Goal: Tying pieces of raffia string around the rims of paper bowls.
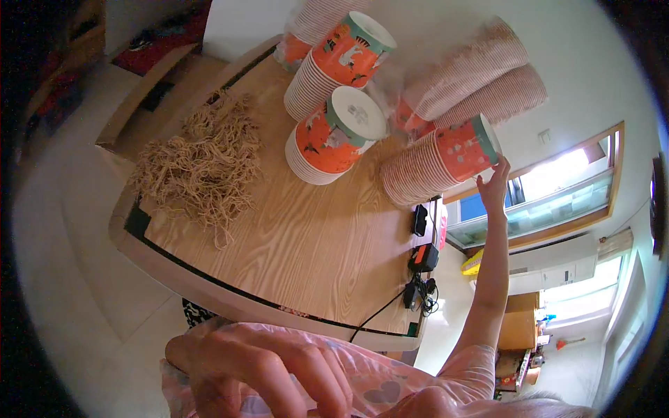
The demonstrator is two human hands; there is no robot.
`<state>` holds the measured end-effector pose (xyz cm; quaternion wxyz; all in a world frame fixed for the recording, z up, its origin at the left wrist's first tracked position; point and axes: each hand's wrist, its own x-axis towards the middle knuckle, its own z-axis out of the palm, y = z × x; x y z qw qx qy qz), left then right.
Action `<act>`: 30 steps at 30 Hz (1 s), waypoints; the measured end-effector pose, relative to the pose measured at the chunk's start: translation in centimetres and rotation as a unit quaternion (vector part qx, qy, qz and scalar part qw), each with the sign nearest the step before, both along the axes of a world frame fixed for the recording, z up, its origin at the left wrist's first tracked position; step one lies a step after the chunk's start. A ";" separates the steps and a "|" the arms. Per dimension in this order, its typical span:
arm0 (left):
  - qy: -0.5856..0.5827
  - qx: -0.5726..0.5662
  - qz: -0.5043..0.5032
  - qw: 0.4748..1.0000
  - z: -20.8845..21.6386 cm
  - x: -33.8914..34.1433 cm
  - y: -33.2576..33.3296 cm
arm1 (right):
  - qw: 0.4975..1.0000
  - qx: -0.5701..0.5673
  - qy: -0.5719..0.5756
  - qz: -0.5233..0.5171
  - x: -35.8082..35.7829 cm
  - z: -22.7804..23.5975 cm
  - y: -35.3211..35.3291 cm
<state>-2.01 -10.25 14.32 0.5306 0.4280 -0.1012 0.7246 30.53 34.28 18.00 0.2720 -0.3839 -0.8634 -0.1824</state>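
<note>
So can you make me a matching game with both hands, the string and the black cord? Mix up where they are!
Things:
1. Right hand
2. Left hand
3. String
4. Black cord

Places:
A. In a tangled tan heap on the left part of the table
B. Near the table's right edge, partly bunched up
C. At the green end of an orange cup on a stack
D. Low in the picture, in front of a pink top

Right pairs: 1-C, 2-D, 3-A, 4-B
</note>
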 end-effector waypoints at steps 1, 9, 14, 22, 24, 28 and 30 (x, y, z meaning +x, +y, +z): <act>-0.010 -0.004 -0.003 1.000 -0.1 0.1 0.1 | 0.999 0.007 -0.020 0.024 0.2 0.2 -0.1; -0.001 -0.009 -0.019 1.000 -0.5 0.1 0.8 | 0.995 -0.035 -0.073 0.066 1.6 1.1 -0.7; -0.011 -0.027 -0.008 1.000 -0.3 0.1 -0.2 | 0.992 -0.064 -0.086 0.073 1.5 1.2 -0.6; -0.080 0.067 0.126 0.986 -2.2 0.1 -0.9 | 0.999 -0.015 -0.030 0.018 -1.6 0.6 -2.3; -0.003 0.054 0.011 0.998 -2.7 -1.3 1.3 | 0.998 0.023 0.064 -0.018 -2.2 -0.8 -3.9; 0.012 -0.109 0.090 0.990 -3.7 -1.7 2.4 | 0.971 -0.132 0.189 0.065 -8.7 -8.5 -8.1; 0.089 -0.234 0.152 0.956 -8.0 -3.2 6.2 | 0.941 -0.251 0.194 0.115 -12.7 -13.2 -10.4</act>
